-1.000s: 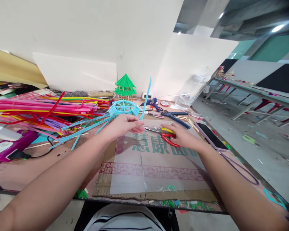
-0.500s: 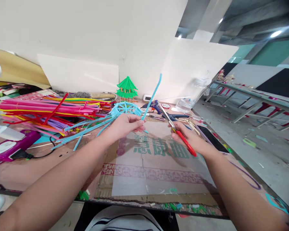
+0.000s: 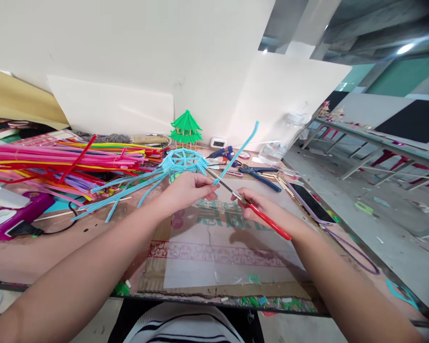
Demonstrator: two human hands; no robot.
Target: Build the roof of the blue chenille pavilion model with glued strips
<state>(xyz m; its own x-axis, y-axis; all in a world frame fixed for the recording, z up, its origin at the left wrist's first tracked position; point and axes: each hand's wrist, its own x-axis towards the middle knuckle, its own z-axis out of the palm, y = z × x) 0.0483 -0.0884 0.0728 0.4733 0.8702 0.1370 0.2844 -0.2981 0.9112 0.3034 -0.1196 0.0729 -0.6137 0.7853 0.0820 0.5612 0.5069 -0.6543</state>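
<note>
Worktable [image 3: 60,247] below a pale wall [image 3: 128,38]: scissors [image 3: 260,215] at a blue stem [image 3: 236,156]

From afar I'm watching the blue stem slanting up above the printed sheet [image 3: 189,267], my left hand [image 3: 189,190] pinching its lower end between nearly closed fingers. My right hand [image 3: 266,206] is curling around the scissors, their blades crossing beside that pinch; I can't tell whether the stem is lying between them. I'm judging this as placing a cut; the next move is calling for a steady pinch and fingertips clear of the blades. Just beyond, a blue lattice model [image 3: 169,161] is standing; pliers [image 3: 268,182] are lying right, bundled stems [image 3: 67,157] far left.
</note>
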